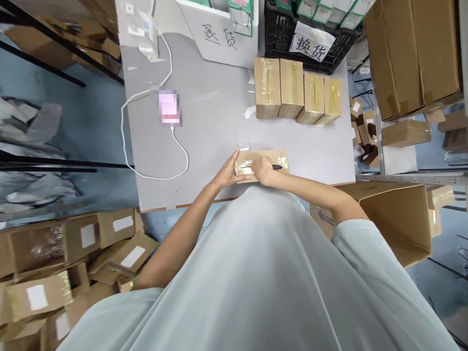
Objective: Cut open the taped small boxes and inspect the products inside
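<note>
A small cardboard box [281,158] with shiny clear tape along its top lies at the front of the grey table. My left hand [227,173] grips the box's left end, the thumb along the near side and the fingers at the far left corner. Closed over the middle of the box, my right hand [262,170] holds a knife [277,167]. Its black handle end sticks out to the right of the fist, and a thin blade seems to lie over the tape on the left. The fist hides the rest of it.
Several taped cardboard boxes [292,90] stand in a row at the back right. Behind them are a white bin [226,41] and a black crate [281,36]. A phone [169,106] with a white cable lies left. An open carton [397,219] stands beyond the table's right front corner.
</note>
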Demonstrator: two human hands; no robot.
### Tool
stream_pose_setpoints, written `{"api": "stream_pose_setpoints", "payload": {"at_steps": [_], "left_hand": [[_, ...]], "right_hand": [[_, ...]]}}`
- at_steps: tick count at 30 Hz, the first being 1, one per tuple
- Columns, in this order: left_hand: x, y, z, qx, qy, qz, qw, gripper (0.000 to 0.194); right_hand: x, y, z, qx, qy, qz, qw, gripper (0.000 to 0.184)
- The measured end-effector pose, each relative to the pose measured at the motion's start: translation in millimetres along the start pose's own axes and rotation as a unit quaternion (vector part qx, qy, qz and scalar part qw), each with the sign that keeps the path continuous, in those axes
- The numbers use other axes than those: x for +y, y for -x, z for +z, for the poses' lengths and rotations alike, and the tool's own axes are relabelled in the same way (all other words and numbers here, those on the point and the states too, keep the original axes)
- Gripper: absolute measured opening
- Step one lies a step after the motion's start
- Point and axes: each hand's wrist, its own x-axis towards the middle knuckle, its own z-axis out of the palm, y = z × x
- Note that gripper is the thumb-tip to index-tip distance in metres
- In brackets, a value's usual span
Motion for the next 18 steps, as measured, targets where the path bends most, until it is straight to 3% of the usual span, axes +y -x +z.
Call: {"api": "stream_pose_setpoints", "payload": {"at_steps": [5, 10, 18], "left_hand": [[-2.0, 1.6, -0.8, -0.01, -0.01, -0.013, 1.0, 0.161], [-7.0, -1.9, 0.5, -0.006, -0.015, -0.011, 1.0, 0.163], [0.7, -2.8, -1.9, -0.014, -0.026, -0.035, 0.999, 0.164]], "right_hand": [[55.6, 45.2, 19.4, -0.013, 0.057, 0.122, 0.991, 0.042], [110.8, 89.4, 27.1, -0.02, 0.065, 0.172, 0.983, 0.048], [128.0, 101.0, 33.7, -0.006, 0.066, 0.174, 0.983, 0.044]]}}
